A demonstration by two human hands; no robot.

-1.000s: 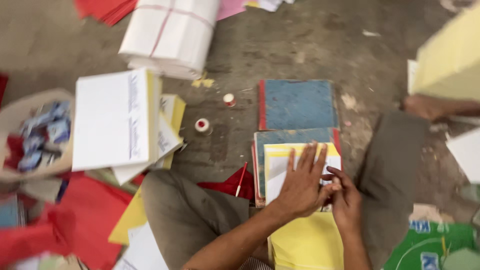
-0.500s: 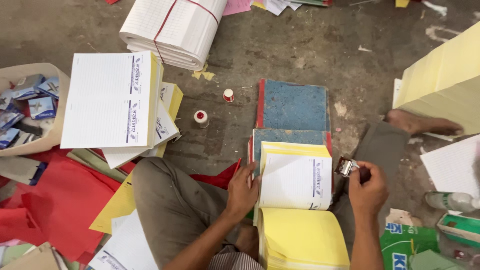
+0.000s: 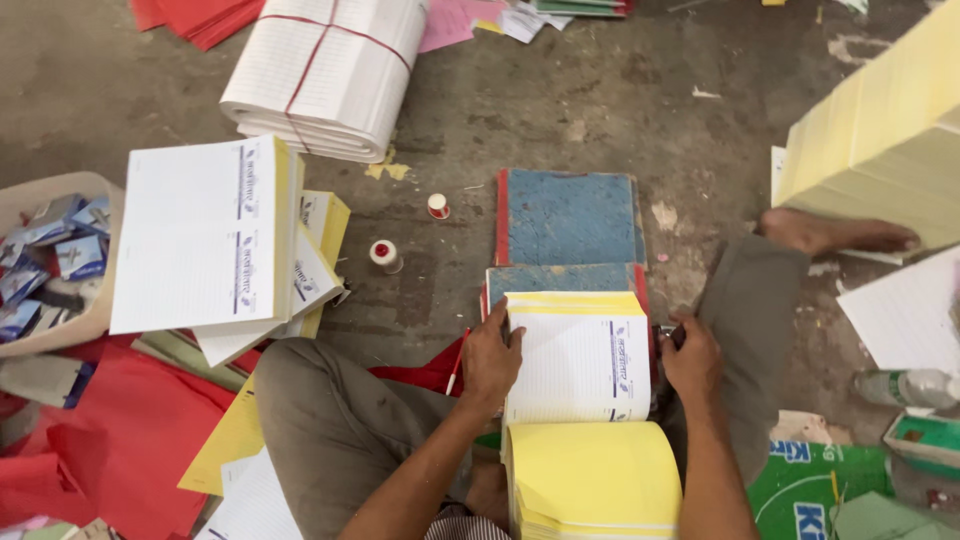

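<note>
A white ruled pad (image 3: 578,365) with a blue printed strip down its right side sits above a plain yellow stack (image 3: 595,480); under it, a blue board (image 3: 570,215) edged in red along its left side; grey-olive trousers (image 3: 330,425) frame the scene on a mottled grey concrete floor (image 3: 600,90); at left, a white-faced, yellow-edged stack of pads (image 3: 205,235) with blue print; red paper sheets (image 3: 120,430) lower left; a white bundle (image 3: 330,70) crossed by thin red bands; pale yellow reams (image 3: 880,140) at right; two small spools, white with red tops (image 3: 385,255); a green sack (image 3: 800,490) with white lettering.

Small object in right hand (image 3: 692,358) mostly hidden, unidentifiable.
</note>
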